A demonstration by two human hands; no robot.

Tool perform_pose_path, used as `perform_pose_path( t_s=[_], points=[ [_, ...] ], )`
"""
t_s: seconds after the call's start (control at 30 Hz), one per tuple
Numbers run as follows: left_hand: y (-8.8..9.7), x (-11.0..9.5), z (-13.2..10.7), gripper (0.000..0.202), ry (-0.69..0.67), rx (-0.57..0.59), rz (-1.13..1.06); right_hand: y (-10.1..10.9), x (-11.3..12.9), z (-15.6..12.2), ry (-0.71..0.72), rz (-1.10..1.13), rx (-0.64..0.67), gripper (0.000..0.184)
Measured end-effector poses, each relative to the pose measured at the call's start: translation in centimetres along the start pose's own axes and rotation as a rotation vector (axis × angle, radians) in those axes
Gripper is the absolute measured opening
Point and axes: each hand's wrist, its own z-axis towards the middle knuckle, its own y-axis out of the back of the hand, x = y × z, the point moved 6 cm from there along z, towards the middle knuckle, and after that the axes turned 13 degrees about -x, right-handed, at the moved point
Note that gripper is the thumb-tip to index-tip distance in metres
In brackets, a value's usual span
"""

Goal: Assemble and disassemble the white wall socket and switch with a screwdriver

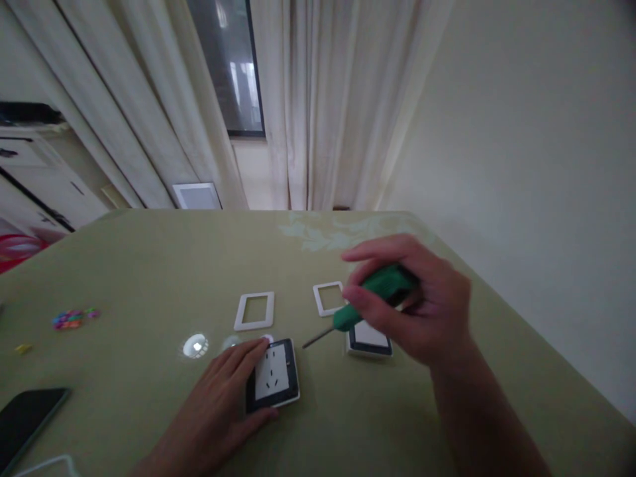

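Student: Head view. What did we see each hand doing?

Tutor: We saw the left hand (pixel 218 404) resting on the table (pixel 149 265), fingers and thumb pinching the edges of a wall socket (pixel 272 376) that lay face up in front of us. The right hand (pixel 422 311) was closed around the green handle of a screwdriver (pixel 382 283). Its shaft slanted down toward that socket, with the tip in the air just to the right of it, not touching.

Student: How far along did we judge the work?

Tutor: A left frame (pixel 255 310) and a right frame (pixel 328 298), both white, lay beyond the sockets and apart from them, so we judged both covers already off. A second socket (pixel 368 338) lay beneath the right hand, partly hidden. We judged the screwdriver work on the held socket not yet begun. Whether any screws were out, we could not tell.

Student: Anything else?

Tutor: A dark phone (pixel 27 417) lay at the near left, coloured beads (pixel 74 319) further left, and a shiny disc (pixel 195 346) near the left fingertips.
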Motion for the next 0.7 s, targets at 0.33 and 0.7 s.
perform_pose_path(
  t_s=[0.33, 0.7],
  points=[
    [-2.1, 1.2, -0.8, 0.091, 0.045, 0.061, 0.019, 6.3, -8.7, -9.6, -0.535, 0.007, -0.34, 0.018],
    [-3.3, 3.6, -1.4, 0.087, -0.017, 0.141, 0.067, 6.2, -5.3, -23.8, -0.387, -0.36, -0.192, 0.018]
  ],
)
